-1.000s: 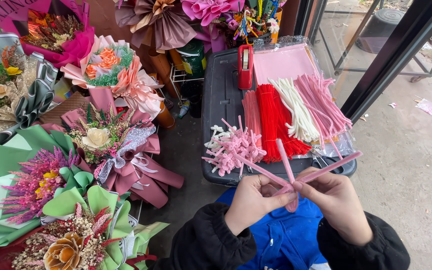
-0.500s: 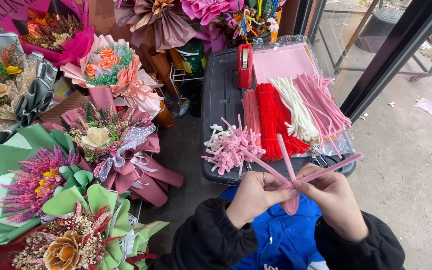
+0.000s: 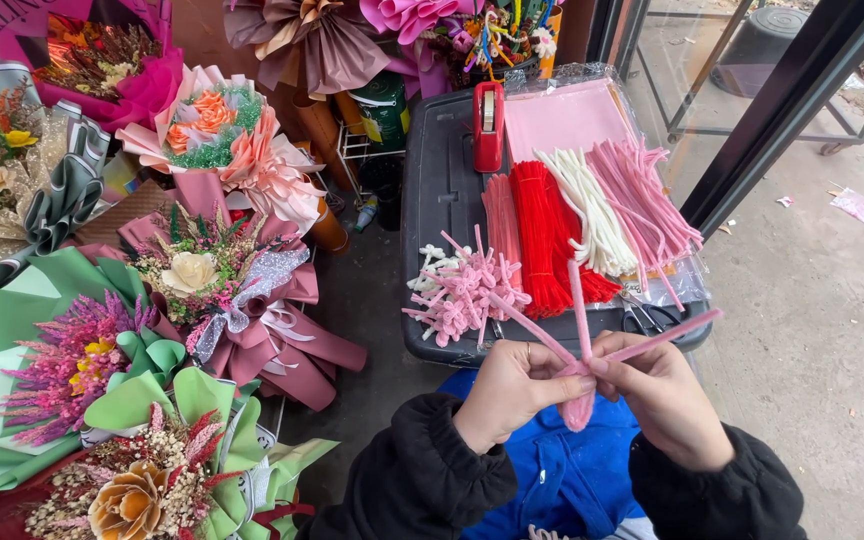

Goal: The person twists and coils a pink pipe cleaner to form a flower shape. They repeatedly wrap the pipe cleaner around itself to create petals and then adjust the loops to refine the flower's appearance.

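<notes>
Both my hands meet low in the middle of the head view, pinching a bunch of pink pipe cleaners whose ends fan out upward and to the right. My left hand grips the bunch from the left, a ring on one finger. My right hand pinches it from the right, fingers closed on the stems. A folded pink loop hangs below the pinch point. Just beyond my hands lies a pile of twisted pink and white pipe-cleaner pieces on a dark plastic box lid.
On the lid lie rows of pink, red and cream pipe cleaners, pink paper sheets, a red tape dispenser and scissors. Wrapped flower bouquets crowd the left side. A dark metal frame and concrete floor lie to the right.
My hands have shifted slightly lower and closer together on the pink pipe cleaners; the fanned stems have turned a little. Everything else stays put.
</notes>
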